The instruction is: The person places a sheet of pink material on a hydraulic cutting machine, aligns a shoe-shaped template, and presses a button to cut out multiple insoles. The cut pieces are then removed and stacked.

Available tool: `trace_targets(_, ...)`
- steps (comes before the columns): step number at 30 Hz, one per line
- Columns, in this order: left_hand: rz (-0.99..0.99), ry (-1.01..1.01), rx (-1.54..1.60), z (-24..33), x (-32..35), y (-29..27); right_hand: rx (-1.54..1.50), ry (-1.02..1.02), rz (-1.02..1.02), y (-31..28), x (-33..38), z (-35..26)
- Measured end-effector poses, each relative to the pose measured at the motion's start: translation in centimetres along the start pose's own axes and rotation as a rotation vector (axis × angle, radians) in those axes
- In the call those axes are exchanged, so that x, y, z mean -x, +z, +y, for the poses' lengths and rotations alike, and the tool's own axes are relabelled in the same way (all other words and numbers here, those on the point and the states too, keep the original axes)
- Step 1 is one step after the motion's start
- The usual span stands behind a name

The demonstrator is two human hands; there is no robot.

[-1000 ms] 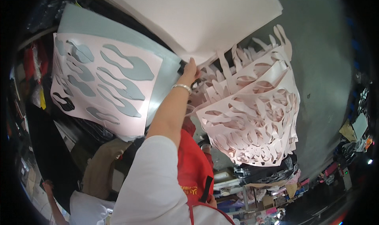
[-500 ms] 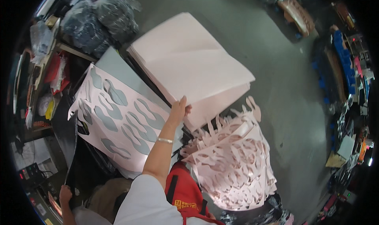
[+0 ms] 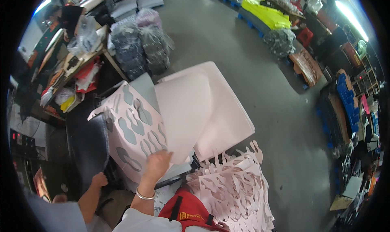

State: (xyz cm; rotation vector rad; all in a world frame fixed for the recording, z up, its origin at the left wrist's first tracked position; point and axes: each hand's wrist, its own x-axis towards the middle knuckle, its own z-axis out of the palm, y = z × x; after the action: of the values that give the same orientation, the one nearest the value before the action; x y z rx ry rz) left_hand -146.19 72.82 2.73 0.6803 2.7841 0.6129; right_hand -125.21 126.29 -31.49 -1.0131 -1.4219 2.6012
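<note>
My left hand (image 3: 158, 165), with a bracelet on its wrist, closes on the near corner of a large pale pink sheet (image 3: 185, 106). That sheet bows over the right part of a pink cut-out sheet (image 3: 129, 138), whose wavy holes show grey beneath. Behind and to the right is a stack of plain pink sheets (image 3: 231, 122), partly covered by the held one. My right hand is out of view. At the left, another person's hand (image 3: 99, 179) is at the near edge of a black flexible sheet (image 3: 87, 140).
A heap of pink cut-out scraps (image 3: 235, 187) stands at the near right. Plastic-wrapped bundles (image 3: 140, 49) sit beyond the work surface, beside a cluttered shelf (image 3: 93, 55). Blue pallets (image 3: 347, 106) line the right side. Grey floor (image 3: 284, 134) runs between.
My left hand has drawn the top pink sheet leftward and nearer, partly over the cut-out sheet. The view has tilted up. The other person's hand has shifted right in the picture.
</note>
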Motion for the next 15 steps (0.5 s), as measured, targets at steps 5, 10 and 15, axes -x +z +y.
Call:
trace_targets(5, 0.550, -0.084, 0.130, 3.8, 7.4, -7.3, 0.430, 0.275, 0.254, 3.9, 23.7, 9.7)
trace_targets(10, 0.633, 0.304, 0.191, 10.9, 21.5, -13.3, 0.819, 0.345, 0.171, 7.1, 43.2, 9.8)
trace_targets(15, 0.077, 0.771, 0.223, 16.0, 35.1, -21.5, 0.977, -0.312, 0.085, 16.4, 45.2, -3.0)
